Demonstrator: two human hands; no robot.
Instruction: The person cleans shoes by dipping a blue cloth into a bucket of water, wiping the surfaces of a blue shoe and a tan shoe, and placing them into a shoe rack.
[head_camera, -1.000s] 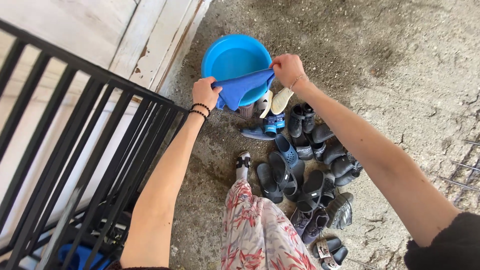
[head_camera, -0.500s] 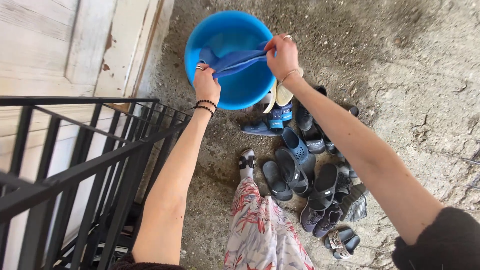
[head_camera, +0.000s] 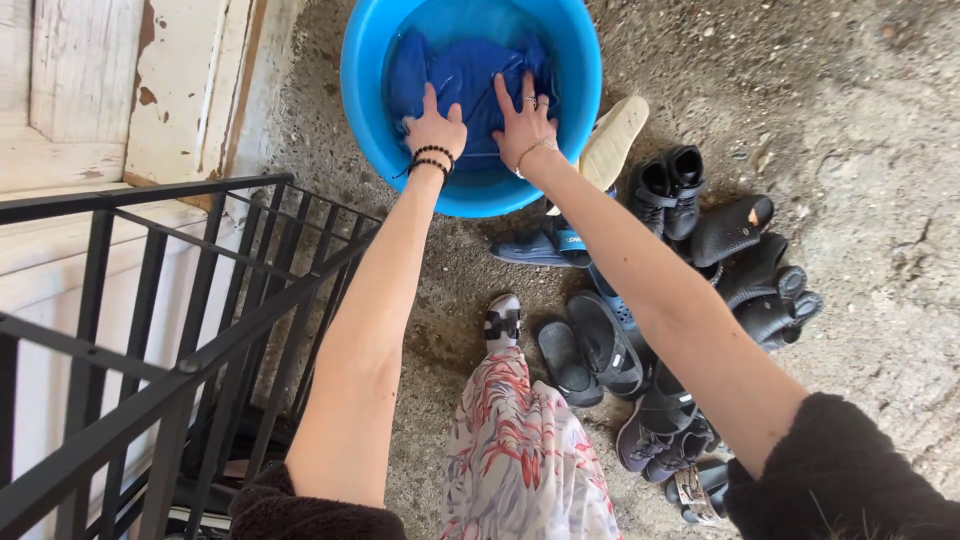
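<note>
A round blue plastic basin stands on the concrete floor by the wall. Inside it lies a dark blue cloth, spread in the water. My left hand presses flat on the cloth's left part, fingers apart, a beaded bracelet on the wrist. Beside it, my right hand lies flat on the cloth too, with rings on the fingers and a thin bracelet. Neither hand grips the fabric.
A black metal railing runs along the left, against a white peeling wooden door. Several dark shoes and sandals lie heaped to the right of the basin. My patterned skirt and sandalled foot are below.
Both hands went from holding the blue cloth stretched above the basin to pushing it down inside; they let go and now rest flat on it. The view moved closer.
</note>
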